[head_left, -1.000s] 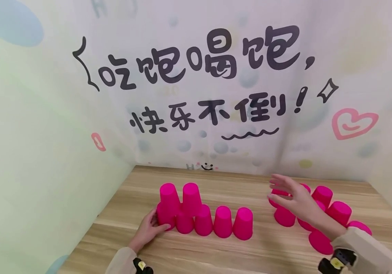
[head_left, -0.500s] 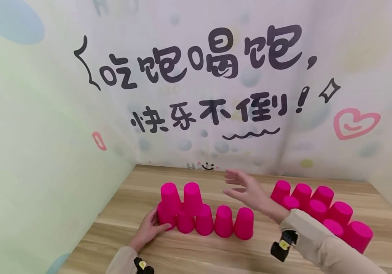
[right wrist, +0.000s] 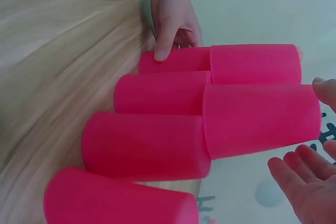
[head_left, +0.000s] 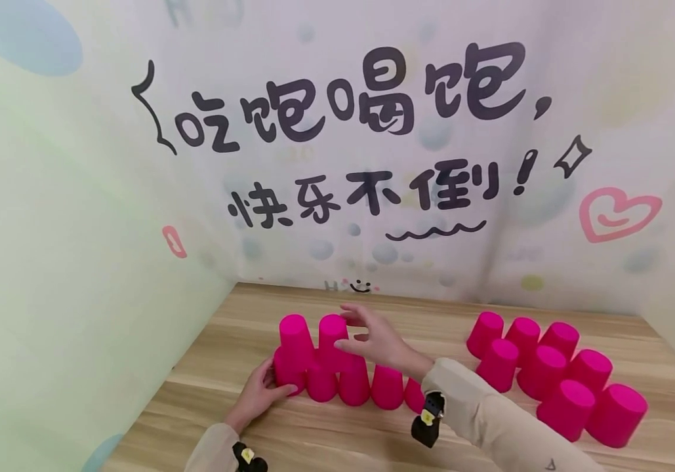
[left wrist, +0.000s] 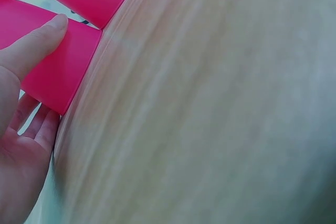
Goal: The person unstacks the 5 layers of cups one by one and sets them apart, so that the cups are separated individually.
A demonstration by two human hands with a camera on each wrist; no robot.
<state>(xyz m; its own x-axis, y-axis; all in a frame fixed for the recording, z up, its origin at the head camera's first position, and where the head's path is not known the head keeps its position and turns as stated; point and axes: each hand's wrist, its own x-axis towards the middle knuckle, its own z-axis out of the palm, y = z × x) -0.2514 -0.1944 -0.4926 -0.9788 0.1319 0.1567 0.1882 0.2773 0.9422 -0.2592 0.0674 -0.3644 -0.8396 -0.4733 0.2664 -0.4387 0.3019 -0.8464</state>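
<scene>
Pink plastic cups stand upside down in a row, with two more stacked on top at the left end. My left hand (head_left: 257,395) holds the leftmost bottom cup (head_left: 290,382) from the side, thumb (left wrist: 44,40) in front and fingers behind. Above that cup rests the left upper cup (head_left: 296,342). My right hand (head_left: 377,342) is beside the right upper cup (head_left: 330,341), its thumb at or very near that cup's top end. In the right wrist view, the fingers (right wrist: 302,169) are spread apart from the cup (right wrist: 260,119). The row's right end is partly hidden by my right arm.
Several more upside-down pink cups (head_left: 542,372) stand grouped at the right of the wooden table (head_left: 195,380). A printed white backdrop (head_left: 361,255) rises behind the table. A pale green wall (head_left: 77,262) bounds the left side.
My right hand has moved left from the grouped cups at the right to the upper cups. The left hand has stayed at the leftmost bottom cup. The stacked cups have not visibly moved.
</scene>
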